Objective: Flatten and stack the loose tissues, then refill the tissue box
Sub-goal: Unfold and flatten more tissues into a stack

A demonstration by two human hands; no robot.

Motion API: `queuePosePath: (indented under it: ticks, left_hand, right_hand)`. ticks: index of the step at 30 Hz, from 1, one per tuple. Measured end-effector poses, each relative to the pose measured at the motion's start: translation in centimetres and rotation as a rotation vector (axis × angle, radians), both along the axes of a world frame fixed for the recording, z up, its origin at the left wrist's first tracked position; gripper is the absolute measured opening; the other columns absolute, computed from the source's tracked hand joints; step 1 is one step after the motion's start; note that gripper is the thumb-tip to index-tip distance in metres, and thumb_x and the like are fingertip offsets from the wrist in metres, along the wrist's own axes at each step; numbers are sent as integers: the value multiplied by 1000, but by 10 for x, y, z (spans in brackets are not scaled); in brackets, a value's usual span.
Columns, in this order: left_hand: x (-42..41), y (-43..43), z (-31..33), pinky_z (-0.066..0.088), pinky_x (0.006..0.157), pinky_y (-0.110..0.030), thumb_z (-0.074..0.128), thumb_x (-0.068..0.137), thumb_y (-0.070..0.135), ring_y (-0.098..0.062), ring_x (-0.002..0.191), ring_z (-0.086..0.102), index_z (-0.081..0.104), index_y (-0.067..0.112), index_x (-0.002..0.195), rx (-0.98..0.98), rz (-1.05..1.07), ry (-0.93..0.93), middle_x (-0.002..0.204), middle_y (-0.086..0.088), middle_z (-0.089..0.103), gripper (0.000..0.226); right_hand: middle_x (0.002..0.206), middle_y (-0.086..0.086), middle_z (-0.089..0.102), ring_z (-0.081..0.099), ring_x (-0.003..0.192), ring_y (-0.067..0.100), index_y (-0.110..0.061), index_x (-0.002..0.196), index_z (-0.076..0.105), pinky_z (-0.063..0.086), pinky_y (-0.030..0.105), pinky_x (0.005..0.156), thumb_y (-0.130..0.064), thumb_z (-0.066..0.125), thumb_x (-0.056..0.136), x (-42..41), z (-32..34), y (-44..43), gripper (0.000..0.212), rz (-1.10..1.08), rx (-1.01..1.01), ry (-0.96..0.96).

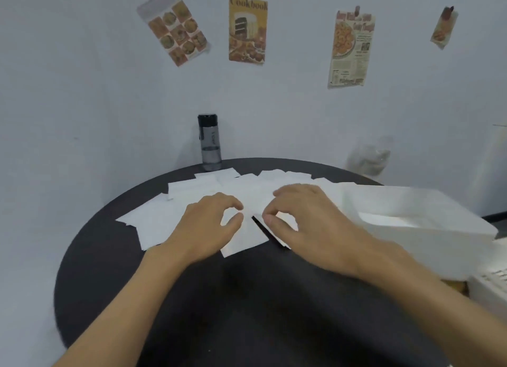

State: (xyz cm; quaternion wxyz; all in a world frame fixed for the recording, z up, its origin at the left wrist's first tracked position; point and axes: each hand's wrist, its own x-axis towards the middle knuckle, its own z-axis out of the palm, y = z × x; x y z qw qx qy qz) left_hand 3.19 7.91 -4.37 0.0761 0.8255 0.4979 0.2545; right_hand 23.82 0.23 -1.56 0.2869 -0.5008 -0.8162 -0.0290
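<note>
On the dark round desk (247, 298), the left hand (208, 224) has its grip together, thumb and forefinger pinching a sheet's edge, probably to lift it for squaring. The right hand (304, 221) curls just beside; whether its grip holds paper I cannot tell. Beneath and beyond both grips, the loose white paper tissues (192, 196) lie fanned, overlapping, mostly flat. Right of them waits the open white plastic tissue box (411, 215).

left hand (203, 229) and right hand (307, 224) bare; both arms (131, 298) bare along their whole visible length.
</note>
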Motion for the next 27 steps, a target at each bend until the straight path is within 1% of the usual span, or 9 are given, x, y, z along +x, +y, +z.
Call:
queuePosePath:
  ticks: [2, 5, 9, 12, 15, 19, 22, 24, 27]
  left_hand:
    - [-29, 4, -9, 39, 107, -40, 52, 99, 39, -9, 111, 54, 59, 36, 121, -21, 91, 17, 130, 18, 58, 24]
    - [-66, 7, -22, 38, 108, -41, 57, 97, 36, -16, 121, 53, 58, 31, 128, -32, 213, 49, 135, 11, 57, 32]
    - [-100, 9, -38, 40, 103, -36, 62, 95, 40, -18, 124, 52, 56, 26, 132, -37, 339, 55, 137, 8, 56, 40]
    - [-109, 13, -46, 42, 103, -35, 62, 96, 40, -17, 126, 52, 57, 24, 131, -79, 368, -17, 136, 7, 57, 39]
    - [-111, 20, -50, 43, 102, -35, 61, 97, 36, -17, 125, 53, 61, 20, 127, -82, 374, -56, 132, 5, 60, 33]
    - [-112, 21, -50, 44, 97, -30, 60, 98, 29, -14, 118, 60, 69, 18, 116, -58, 373, -145, 124, 5, 67, 22]
    - [-110, 18, -48, 49, 90, -32, 58, 97, 23, -12, 101, 62, 73, 21, 99, -46, 399, -168, 113, 8, 69, 16]
    - [-108, 18, -46, 51, 86, -32, 58, 94, 23, -10, 93, 61, 71, 26, 90, -40, 417, -199, 108, 10, 69, 14]
    - [-108, 17, -45, 53, 89, -37, 60, 90, 24, -12, 97, 62, 68, 30, 84, -32, 449, -276, 105, 11, 69, 13]
  right_hand:
    - [99, -15, 68, 55, 108, 6, -28, 97, 69, 35, 26, 105, -31, 50, 99, -31, -15, 14, 20, 61, -49, 23]
    - [113, -12, 68, 55, 109, 10, -24, 110, 69, 42, 30, 99, -28, 49, 99, -69, -37, 33, 22, 65, -128, 71]
    - [120, -6, 63, 51, 115, 16, -20, 120, 64, 38, 30, 100, -23, 48, 100, -104, -56, 55, 26, 32, -139, 87]
    - [122, -9, 60, 46, 116, 11, -22, 126, 59, 31, 23, 101, -23, 45, 101, -117, -68, 65, 28, 15, -125, 84]
    - [118, -12, 60, 47, 113, 9, -24, 123, 58, 27, 22, 101, -25, 44, 102, -119, -75, 70, 26, 16, -139, 64]
    - [114, -15, 59, 46, 110, 6, -26, 119, 59, 26, 21, 100, -26, 45, 102, -117, -77, 74, 23, 15, -176, 101]
    - [113, -16, 58, 46, 109, 5, -27, 118, 59, 25, 21, 99, -26, 45, 102, -118, -78, 75, 22, 16, -185, 105]
    - [114, -17, 58, 46, 109, 5, -27, 117, 60, 25, 21, 99, -26, 45, 101, -118, -78, 75, 22, 13, -182, 103]
    - [114, -17, 57, 46, 109, 5, -27, 116, 60, 24, 21, 98, -25, 45, 101, -118, -79, 76, 21, 15, -176, 102]
